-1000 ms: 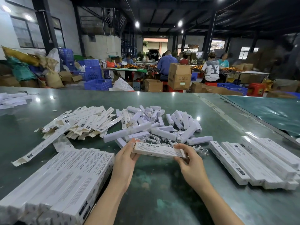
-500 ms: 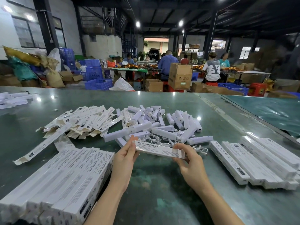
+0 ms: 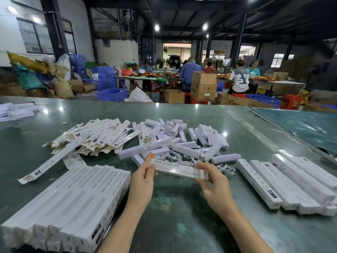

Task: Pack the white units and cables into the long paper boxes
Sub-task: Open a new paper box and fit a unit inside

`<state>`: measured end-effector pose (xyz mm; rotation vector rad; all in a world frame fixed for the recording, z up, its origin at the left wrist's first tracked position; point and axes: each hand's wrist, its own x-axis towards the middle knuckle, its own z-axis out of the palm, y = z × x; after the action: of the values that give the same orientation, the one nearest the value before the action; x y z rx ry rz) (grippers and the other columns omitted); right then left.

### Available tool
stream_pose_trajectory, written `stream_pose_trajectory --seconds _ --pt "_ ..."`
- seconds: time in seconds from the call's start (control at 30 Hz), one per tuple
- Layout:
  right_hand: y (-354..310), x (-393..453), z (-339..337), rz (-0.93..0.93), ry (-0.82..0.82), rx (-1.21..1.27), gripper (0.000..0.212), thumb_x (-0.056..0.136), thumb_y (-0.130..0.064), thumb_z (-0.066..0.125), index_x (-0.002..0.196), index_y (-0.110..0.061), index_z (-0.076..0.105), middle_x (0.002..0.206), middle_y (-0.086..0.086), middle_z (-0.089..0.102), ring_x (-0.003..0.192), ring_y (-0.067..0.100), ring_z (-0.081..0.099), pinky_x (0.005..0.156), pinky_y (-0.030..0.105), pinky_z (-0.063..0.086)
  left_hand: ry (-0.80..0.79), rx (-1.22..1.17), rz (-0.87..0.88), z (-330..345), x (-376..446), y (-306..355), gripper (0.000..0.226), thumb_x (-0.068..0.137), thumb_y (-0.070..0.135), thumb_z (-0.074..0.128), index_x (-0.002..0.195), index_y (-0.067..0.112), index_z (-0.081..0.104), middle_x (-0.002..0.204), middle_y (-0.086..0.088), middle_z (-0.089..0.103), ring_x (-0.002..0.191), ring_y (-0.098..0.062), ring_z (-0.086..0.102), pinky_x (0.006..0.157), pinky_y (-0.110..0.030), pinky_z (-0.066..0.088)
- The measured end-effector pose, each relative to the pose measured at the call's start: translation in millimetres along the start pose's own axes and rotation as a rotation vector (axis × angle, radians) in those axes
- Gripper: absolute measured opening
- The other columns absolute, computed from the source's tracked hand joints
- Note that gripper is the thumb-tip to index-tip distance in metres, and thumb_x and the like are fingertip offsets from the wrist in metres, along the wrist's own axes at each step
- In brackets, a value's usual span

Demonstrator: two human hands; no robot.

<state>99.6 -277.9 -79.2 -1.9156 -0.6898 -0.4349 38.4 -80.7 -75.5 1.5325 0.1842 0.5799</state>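
A long white paper box [image 3: 177, 168] printed "SMART SENSOR LAMP" lies level between my hands, just above the green table [image 3: 182, 225]. My left hand [image 3: 144, 177] holds its left end and my right hand [image 3: 212, 181] pinches its right end. Behind it lies a heap of white units [image 3: 184, 141] with tangled white cables [image 3: 184, 158]. Flat unfolded boxes [image 3: 94, 135] are heaped at the left rear.
Closed boxes lie side by side at near left [image 3: 73, 203] and at right [image 3: 290, 181]. One loose flat box [image 3: 52, 159] lies diagonally at left. More white pieces [image 3: 16, 111] sit at the far left. People work at tables beyond, among cartons and blue crates.
The box has tilted a little so its printed face shows more. Both hands stay at its ends, almost in place.
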Motion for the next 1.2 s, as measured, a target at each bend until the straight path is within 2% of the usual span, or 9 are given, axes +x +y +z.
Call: stream_pose_trajectory --seconds 0.13,0.23,0.43,0.5,0.73,0.97,1.03,1.1,1.2 --pt "-3.4 -0.8 0.9 -0.018 0.0 -0.001 0.053 0.078 0.008 0.07 0.097 -0.04 0.056 0.105 -0.013 0.063 0.103 -0.002 0.054 0.089 0.01 0.039 0.019 0.003 -0.01 0.4 1.3 -2.6 0.041 0.104 0.014 0.043 0.131 0.044 0.047 0.142 0.01 0.054 0.119 -0.002 0.058 0.113 -0.038 0.039" --pt "-5.7 -0.7 2.1 -0.021 -0.003 -0.007 0.051 0.079 0.006 0.071 0.097 -0.039 0.057 0.105 -0.019 0.062 0.104 -0.003 0.053 0.092 0.015 0.04 0.034 0.001 -0.004 -0.2 2.6 -5.2 0.04 0.104 0.015 0.042 0.139 0.035 0.048 0.143 0.007 0.054 0.128 -0.01 0.053 0.115 -0.04 0.037" --pt "-7.8 0.5 4.4 -0.022 -0.005 -0.037 0.039 0.079 0.002 0.074 0.104 -0.026 0.064 0.107 -0.017 0.063 0.107 0.009 0.056 0.095 0.023 0.042 0.071 0.007 -0.004 0.4 3.0 -2.6 0.041 0.105 0.018 0.041 0.133 0.047 0.038 0.143 0.005 0.053 0.133 -0.013 0.049 0.116 -0.04 0.035" --pt "-9.0 0.5 4.2 -0.025 -0.003 -0.042 0.037 0.079 0.001 0.074 0.105 -0.024 0.065 0.107 -0.015 0.063 0.105 0.007 0.056 0.093 0.023 0.043 0.074 -0.002 -0.003 0.5 2.4 -1.6 0.041 0.105 0.017 0.041 0.134 0.046 0.036 0.144 0.005 0.052 0.134 -0.014 0.048 0.116 -0.041 0.035" --pt "-12.6 -1.3 6.8 -0.065 0.007 -0.037 0.049 0.075 0.006 0.076 0.099 -0.034 0.06 0.103 -0.02 0.062 0.094 -0.007 0.053 0.081 0.007 0.039 0.09 0.026 0.024 0.5 -2.3 3.9 0.043 0.105 0.018 0.04 0.146 0.032 0.04 0.144 0.016 0.045 0.137 -0.008 0.043 0.118 -0.035 0.032" --pt "-13.3 -2.4 9.8 -0.064 -0.026 -0.04 0.05 0.077 0.004 0.075 0.097 -0.038 0.057 0.101 -0.016 0.062 0.092 -0.001 0.054 0.077 0.008 0.039 0.123 0.007 0.013 -1.1 -1.9 4.5 0.042 0.105 0.02 0.041 0.145 0.032 0.043 0.146 0.015 0.046 0.136 -0.007 0.042 0.117 -0.035 0.033" --pt "-16.8 -3.7 10.6 -0.049 -0.088 -0.05 0.043 0.079 0.0 0.073 0.096 -0.035 0.055 0.098 -0.018 0.06 0.091 0.002 0.054 0.075 0.011 0.039 0.15 -0.054 -0.018 -1.5 0.7 4.5 0.039 0.104 0.021 0.046 0.141 0.032 0.047 0.142 0.007 0.052 0.131 -0.01 0.049 0.113 -0.038 0.038" --pt "-24.8 -5.7 11.4 -0.041 -0.159 -0.088 0.035 0.082 -0.009 0.072 0.101 -0.033 0.054 0.098 -0.024 0.057 0.09 0.002 0.054 0.073 0.014 0.04 0.164 -0.232 -0.096 -0.4 3.9 4.7 0.038 0.102 0.017 0.05 0.138 0.025 0.051 0.136 -0.005 0.058 0.12 -0.015 0.058 0.107 -0.038 0.045" --pt "-48.6 -7.0 12.7 -0.09 -0.264 -0.297 0.046 0.083 -0.028 0.065 0.123 -0.039 0.046 0.096 -0.032 0.048 0.089 0.001 0.052 0.075 0.016 0.041 0.133 -0.575 -0.202 1.4 5.7 10.3 0.038 0.1 0.01 0.05 0.138 0.009 0.049 0.132 -0.019 0.06 0.109 -0.021 0.064 0.093 -0.034 0.052"
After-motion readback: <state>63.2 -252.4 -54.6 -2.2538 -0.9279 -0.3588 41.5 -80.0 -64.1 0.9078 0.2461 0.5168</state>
